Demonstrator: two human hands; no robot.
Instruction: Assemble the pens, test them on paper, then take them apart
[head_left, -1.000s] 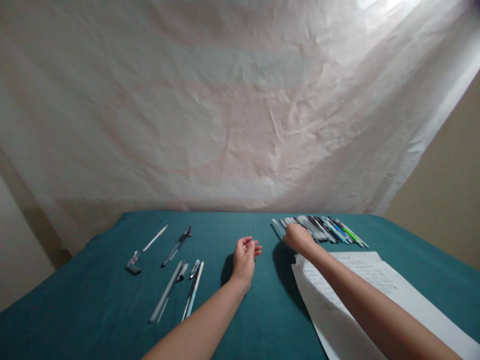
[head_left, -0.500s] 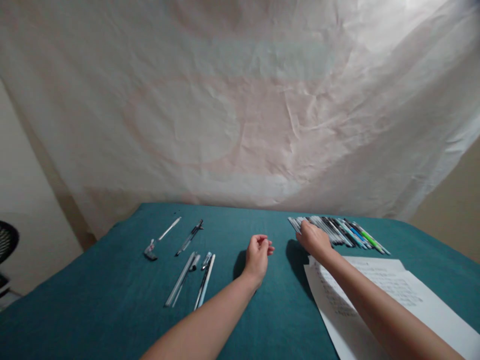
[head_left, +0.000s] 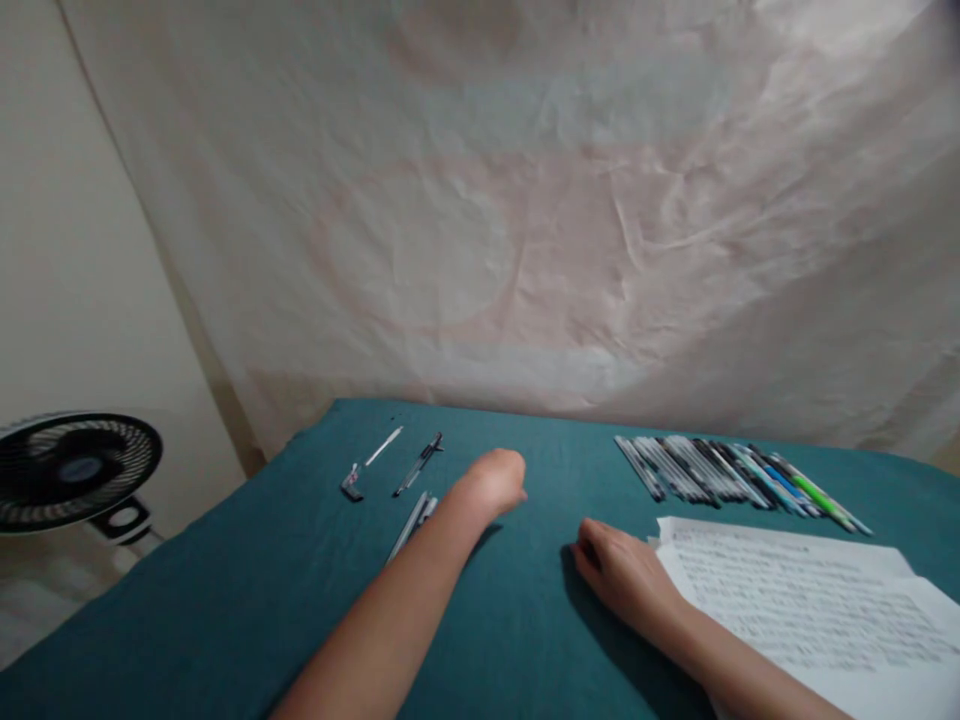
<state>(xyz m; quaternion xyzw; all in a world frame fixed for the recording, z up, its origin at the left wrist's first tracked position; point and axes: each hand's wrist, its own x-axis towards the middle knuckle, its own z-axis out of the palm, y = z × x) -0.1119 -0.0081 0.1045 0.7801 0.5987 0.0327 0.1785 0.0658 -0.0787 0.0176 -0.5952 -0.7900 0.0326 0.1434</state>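
Table under dark teal cloth [head_left: 247,600]. Far right: slanted row of pens [head_left: 712,472], mostly clear and black, blue and bright green toward the right end. Near right, written-on paper sheets [head_left: 787,590], overlapping. Far left: thin white stick [head_left: 385,446], small dark-ended piece [head_left: 351,484], dark pen parts [head_left: 417,466]; nearer, clear tubes [head_left: 409,527], partly hidden.

A row of pens [head_left: 739,478] lies far right on the table [head_left: 225,610], beyond written sheets [head_left: 810,605]. The curled right hand [head_left: 621,572] is left of the sheets; the left hand [head_left: 493,484] nears loose pens [head_left: 418,467].
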